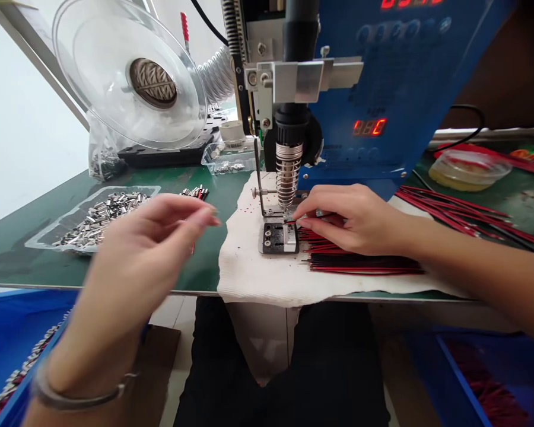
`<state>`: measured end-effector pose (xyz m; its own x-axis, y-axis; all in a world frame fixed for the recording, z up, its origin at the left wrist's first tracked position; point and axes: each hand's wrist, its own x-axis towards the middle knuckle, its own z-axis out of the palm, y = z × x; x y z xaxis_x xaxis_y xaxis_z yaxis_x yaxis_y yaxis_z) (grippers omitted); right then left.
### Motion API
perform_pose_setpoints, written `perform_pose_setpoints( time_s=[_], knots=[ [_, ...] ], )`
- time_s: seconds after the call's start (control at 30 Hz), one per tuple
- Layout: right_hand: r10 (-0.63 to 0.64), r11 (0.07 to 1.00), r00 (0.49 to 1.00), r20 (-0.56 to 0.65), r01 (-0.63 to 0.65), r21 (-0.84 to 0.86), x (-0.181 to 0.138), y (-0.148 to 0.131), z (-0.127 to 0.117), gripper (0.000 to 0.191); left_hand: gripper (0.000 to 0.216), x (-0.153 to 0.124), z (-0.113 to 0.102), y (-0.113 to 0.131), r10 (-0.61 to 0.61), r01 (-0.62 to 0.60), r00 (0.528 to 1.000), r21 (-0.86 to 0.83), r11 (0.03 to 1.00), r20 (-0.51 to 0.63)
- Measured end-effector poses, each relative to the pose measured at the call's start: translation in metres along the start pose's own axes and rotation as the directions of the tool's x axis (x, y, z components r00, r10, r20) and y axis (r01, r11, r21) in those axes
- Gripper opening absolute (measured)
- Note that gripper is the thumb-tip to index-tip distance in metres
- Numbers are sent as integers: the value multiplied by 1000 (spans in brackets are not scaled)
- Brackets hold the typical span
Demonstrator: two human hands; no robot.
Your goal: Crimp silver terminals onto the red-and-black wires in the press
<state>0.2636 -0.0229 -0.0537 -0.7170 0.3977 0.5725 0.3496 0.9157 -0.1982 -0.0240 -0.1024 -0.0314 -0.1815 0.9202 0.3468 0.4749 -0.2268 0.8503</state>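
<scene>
Two bare hands work at one blue machine (404,89) bearing two red displays. One ribbed metal heat nozzle (288,172) points down at one small dark metal fixture (276,238), which sits on one nubbly white cloth (249,267). The right hand (353,222), palm down with the forearm across the green bench (169,178), pinches a thin red wire (292,221) between thumb and forefinger, the wire's tip at the fixture beneath the nozzle. Of two bundles of red and black wires, the near bundle (365,265) lies under that hand and the far bundle (454,212) well apart. One clear tray (35,242) holds many small silvery sleeves (100,214). The left hand (155,243), raised and blurred, wears one bangle (80,398). Its fingertips meet the thumb, but whether they hold anything cannot be told.
</scene>
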Motion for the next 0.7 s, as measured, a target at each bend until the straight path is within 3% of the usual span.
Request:
perform_pose_setpoints(
  time_s=[0.13, 0.27, 0.43, 0.7],
  knots=[
    [-15, 1000, 1000, -25, 14, -24, -1, 0, 2, 9, 20, 0, 51, -1, -43, 99, 977, -261, 960, 210],
    [30, 999, 999, -41, -32, -43, -3, -2, 2, 13, 19, 0, 77, -7, -115, 194, 973, -446, 874, 198],
    [148, 987, 989, 9, -147, -58, -1, -10, 2, 17, 26, -5, 85, -11, -154, 212, 976, -504, 837, 154],
    [262, 964, 964, -32, -263, -33, 2, -19, 5, 15, 23, -8, 82, -11, -115, 198, 972, -459, 866, 203]
  ],
)
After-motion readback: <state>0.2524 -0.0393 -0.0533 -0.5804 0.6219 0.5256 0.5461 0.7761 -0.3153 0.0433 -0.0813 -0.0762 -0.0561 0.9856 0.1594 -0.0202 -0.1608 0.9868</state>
